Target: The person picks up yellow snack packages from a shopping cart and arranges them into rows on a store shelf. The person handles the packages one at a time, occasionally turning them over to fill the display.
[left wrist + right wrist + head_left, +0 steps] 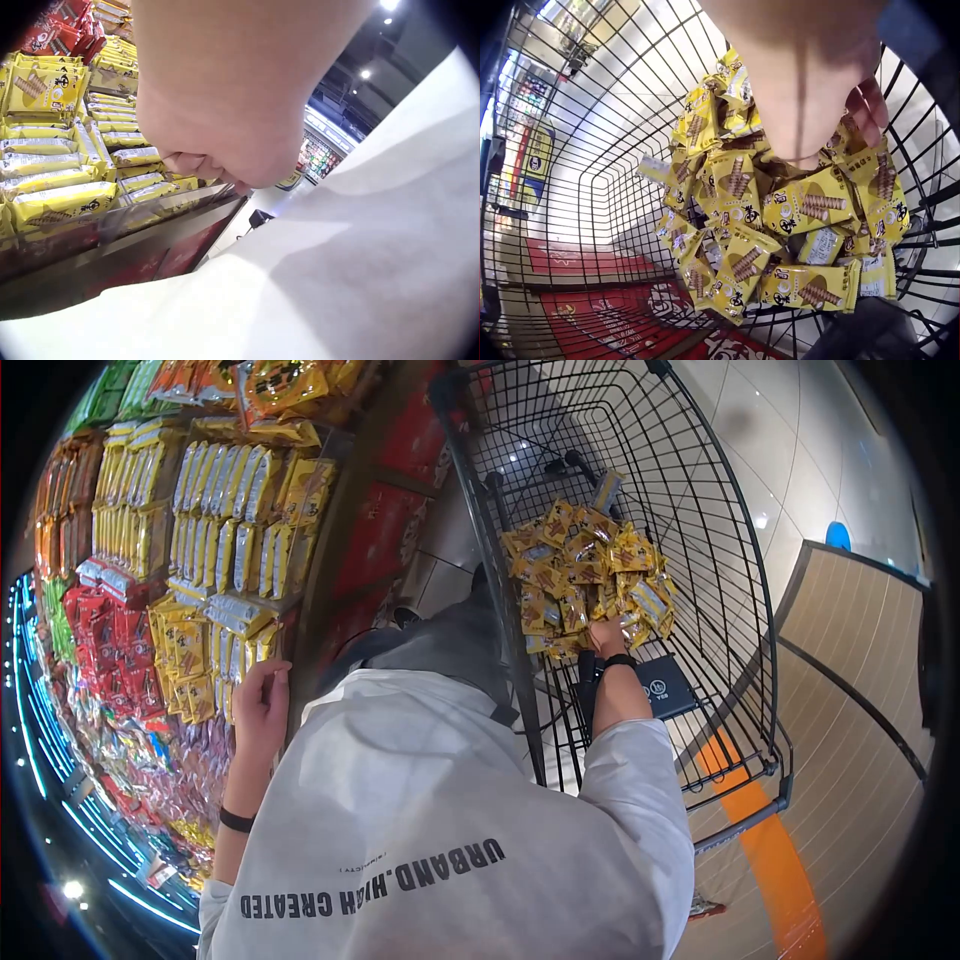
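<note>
My right hand [606, 636] reaches down into a black wire shopping cart, at the near edge of a loose heap of yellow snack packets [585, 560]. The packets [817, 206] show brown rolled wafer sticks in the right wrist view. There the hand [810, 97] overlaps the top of the heap, and its lower part is hidden among the wrappers; I cannot tell whether it holds one. My left hand [262, 705] hangs beside the shelf edge, fingers loosely bent and holding nothing. In the left wrist view this hand [225, 142] is close by rows of upright yellow packets [60, 202].
Cart walls [715, 490] of wire mesh surround the heap. A dark box or panel [668, 687] lies near my right wrist. Red packets [112, 650] and more bagged snacks fill the shelf at left. Red cartons [600, 315] stand beyond the cart.
</note>
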`<action>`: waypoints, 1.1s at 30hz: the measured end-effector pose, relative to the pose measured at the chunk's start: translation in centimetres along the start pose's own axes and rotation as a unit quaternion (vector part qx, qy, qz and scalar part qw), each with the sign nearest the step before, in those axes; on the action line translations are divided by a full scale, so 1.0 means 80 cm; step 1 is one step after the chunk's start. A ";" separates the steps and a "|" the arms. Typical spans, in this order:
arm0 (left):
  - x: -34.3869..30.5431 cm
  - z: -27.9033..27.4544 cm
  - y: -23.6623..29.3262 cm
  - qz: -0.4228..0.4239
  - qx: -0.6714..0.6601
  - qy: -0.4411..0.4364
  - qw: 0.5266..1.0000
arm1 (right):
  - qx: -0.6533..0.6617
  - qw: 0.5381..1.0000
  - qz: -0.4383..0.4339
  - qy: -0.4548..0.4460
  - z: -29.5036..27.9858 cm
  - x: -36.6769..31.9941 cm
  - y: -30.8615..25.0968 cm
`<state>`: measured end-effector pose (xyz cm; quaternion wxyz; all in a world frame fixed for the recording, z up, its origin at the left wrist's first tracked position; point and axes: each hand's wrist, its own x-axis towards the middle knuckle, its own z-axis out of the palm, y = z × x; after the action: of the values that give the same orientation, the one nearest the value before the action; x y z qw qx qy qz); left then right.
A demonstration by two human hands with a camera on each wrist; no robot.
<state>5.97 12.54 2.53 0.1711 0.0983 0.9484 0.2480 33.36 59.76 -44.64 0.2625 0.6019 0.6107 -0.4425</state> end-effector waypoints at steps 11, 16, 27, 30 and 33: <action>-0.013 -0.005 -0.021 -0.049 -0.094 0.030 0.994 | 0.317 0.947 -0.044 -0.007 -0.057 -0.036 0.013; -0.014 -0.018 -0.033 -0.005 -0.158 -0.012 0.987 | 0.261 0.956 -0.089 0.104 -0.111 -0.172 -0.104; -0.049 -0.057 -0.083 0.150 -0.238 0.067 0.957 | 0.120 0.840 -0.528 -0.003 -0.057 -0.536 -0.367; -0.057 -0.070 -0.091 0.183 -0.219 0.116 0.952 | 0.034 0.787 -0.582 -0.203 0.024 -0.636 -0.406; -0.066 -0.077 -0.109 0.211 -0.201 0.167 0.942 | -0.055 0.731 -0.574 -0.366 0.105 -0.685 -0.424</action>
<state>7.69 0.92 4.61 -0.0296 0.2165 0.8513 0.4770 6.33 28.99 5.77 0.1944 -0.0870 0.7197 -0.6609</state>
